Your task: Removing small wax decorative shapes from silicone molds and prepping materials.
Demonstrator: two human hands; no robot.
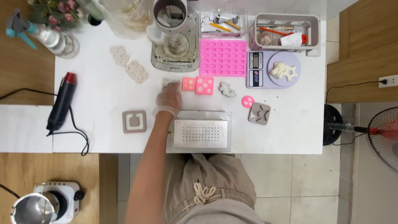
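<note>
white table (pixel 103 132) | pink moulds (pixel 223 57) | scale (pixel 273 69) | heat gun (pixel 61 103) | perforated metal tray (pixel 200 133)

Gloved left hand (pixel 169 98) touching small grey mould (pixel 170 82) beside pink moulds (pixel 198 85) on white table (pixel 103 128).

**One head camera, looking straight down**

A single view comes from the person's head, facing steeply down at the white desk (pixel 103 95) from well above. The whole desk width fits in frame, with floor on both sides. The gloved hand (pixel 169 99) sits near the centre; the person's lap fills the bottom edge below it.
</note>
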